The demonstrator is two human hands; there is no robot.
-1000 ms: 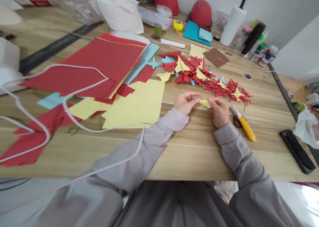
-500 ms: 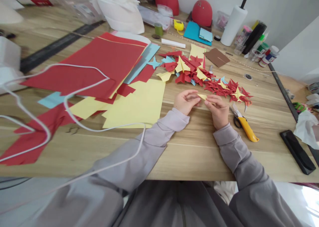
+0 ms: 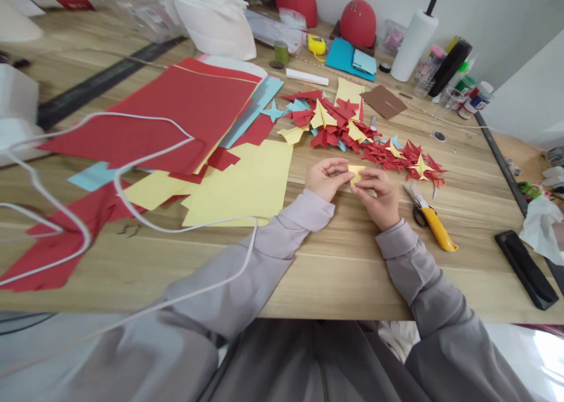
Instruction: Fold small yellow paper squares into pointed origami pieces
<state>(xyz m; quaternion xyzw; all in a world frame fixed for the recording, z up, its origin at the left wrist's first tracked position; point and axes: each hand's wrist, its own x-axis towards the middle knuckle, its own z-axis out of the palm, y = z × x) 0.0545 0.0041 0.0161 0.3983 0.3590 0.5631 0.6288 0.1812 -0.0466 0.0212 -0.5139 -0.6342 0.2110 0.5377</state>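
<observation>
A small piece of yellow paper (image 3: 355, 173) is held between my two hands, just above the wooden table. My left hand (image 3: 326, 178) pinches its left side, and my right hand (image 3: 379, 196) grips its right side with fingers and thumb. Behind my hands lies a heap of folded paper pieces (image 3: 330, 137), mostly red with some yellow and light blue. A cutter with a yellow handle (image 3: 439, 230) and dark-handled scissors (image 3: 418, 215) lie to the right of my right hand.
Large red sheets (image 3: 163, 114) and a yellow sheet (image 3: 247, 184) lie to the left, with a white cable (image 3: 176, 230) across them. Brown paper (image 3: 383, 101), a white roll (image 3: 413, 46) and bottles stand or lie behind. A black case (image 3: 526, 270) is at the right.
The yellow paper has turned from a narrow, pointed shape to a squarer face. My right hand has shifted a little left, with its fingers closer to my left hand.
</observation>
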